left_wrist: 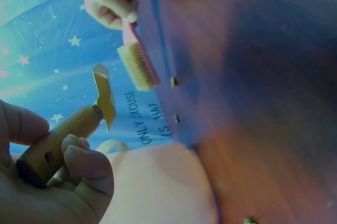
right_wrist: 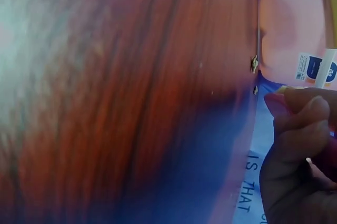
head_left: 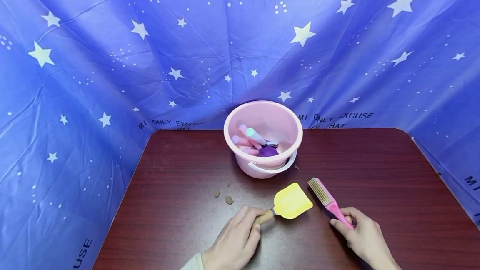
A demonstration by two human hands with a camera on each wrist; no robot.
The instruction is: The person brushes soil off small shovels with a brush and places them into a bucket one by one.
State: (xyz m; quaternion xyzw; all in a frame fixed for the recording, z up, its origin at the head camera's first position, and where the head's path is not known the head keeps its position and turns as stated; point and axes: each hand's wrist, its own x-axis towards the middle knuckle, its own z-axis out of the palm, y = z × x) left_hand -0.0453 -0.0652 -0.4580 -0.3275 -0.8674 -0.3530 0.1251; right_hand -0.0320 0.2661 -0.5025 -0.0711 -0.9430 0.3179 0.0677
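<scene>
My left hand point(head_left: 235, 238) grips the wooden handle of a small yellow shovel point(head_left: 293, 201), its blade pointing right, in front of the bucket. In the left wrist view the shovel point(left_wrist: 105, 97) is seen from the side, held off the table. In my right hand point(head_left: 366, 233) is a pink brush point(head_left: 340, 215), pinched by its handle, with tan bristles angled up and left toward the shovel. Dry brown bits point(head_left: 229, 200) lie on the table left of the shovel, and another bit point(head_left: 296, 166) lies beside the bucket. The right wrist view hides most of the brush behind my fingers.
A pink bucket point(head_left: 263, 164) with a white handle stands at the back middle of the dark red table point(head_left: 180, 157). Inside are several pink-handled things point(head_left: 247, 136) and a purple object point(head_left: 268, 151). A blue star-patterned curtain point(head_left: 210, 32) hangs behind and along both sides.
</scene>
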